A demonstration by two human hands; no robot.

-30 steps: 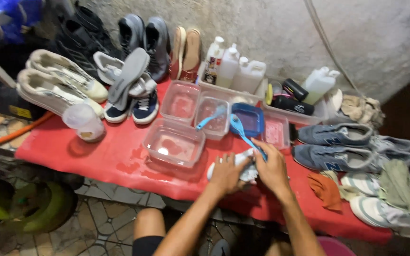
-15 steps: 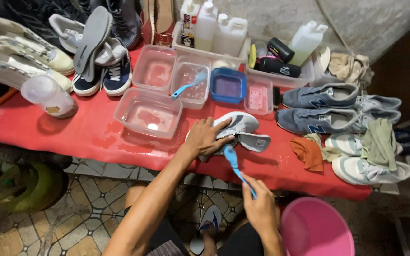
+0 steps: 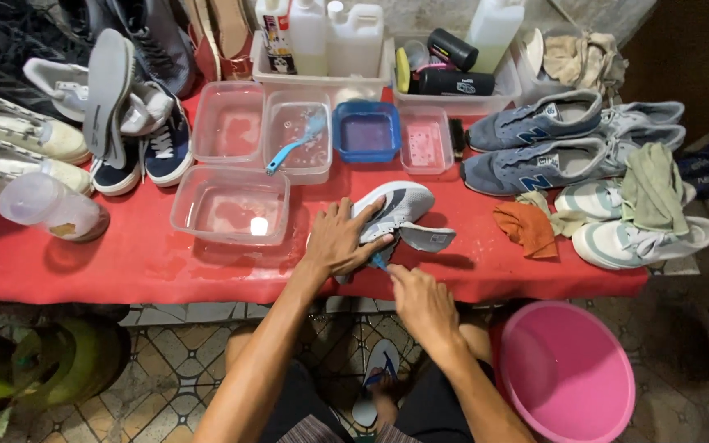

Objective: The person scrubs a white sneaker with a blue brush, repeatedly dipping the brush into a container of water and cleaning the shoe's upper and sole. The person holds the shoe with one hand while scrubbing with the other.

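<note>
A white and grey sneaker [image 3: 400, 209] lies on its side near the front edge of the red table [image 3: 149, 258], its tongue flopped out to the right. My left hand [image 3: 340, 240] lies flat over its heel and grips it. My right hand [image 3: 420, 302] is just below the shoe, closed around a blue brush [image 3: 379, 262] whose tip shows between both hands against the shoe's lower side.
Clear tubs [image 3: 231, 205] with water, one holding a blue brush [image 3: 293, 146], and a blue tub [image 3: 366, 131] sit behind. Grey sneakers [image 3: 535, 139] and an orange cloth [image 3: 527, 228] lie right, more shoes left. A pink basin [image 3: 566, 373] stands on the floor.
My right hand has brought the blue brush up from below the table edge to the shoe. The view has shifted closer over the table.
</note>
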